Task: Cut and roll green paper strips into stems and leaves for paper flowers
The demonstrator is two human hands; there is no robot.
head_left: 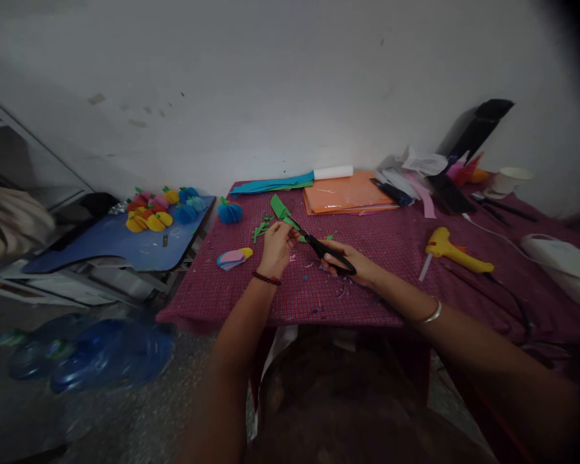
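My right hand (345, 261) is closed around the handles of black scissors (314, 241), whose blades point up and left toward my left hand. With fingers pinched, my left hand (279, 243) holds a green paper strip (281, 207) that sticks out beyond the fingertips, near the blades. Whether the blades touch the paper is hard to tell. Small green paper pieces (261, 231) lie just left of my left hand. Below it is a small stack of pink, yellow and blue paper cutouts (234, 258). Tiny paper scraps (341, 283) are scattered under the scissors.
A blue paper pumpkin-like ornament (230, 211) sits at the table's left. Orange sheets (348, 193) and blue strips (273, 185) lie at the back. To the right are a yellow glue gun (457, 251), a phone (452, 194) and a white cup (507, 182). More ornaments (159, 212) stand on a blue side table.
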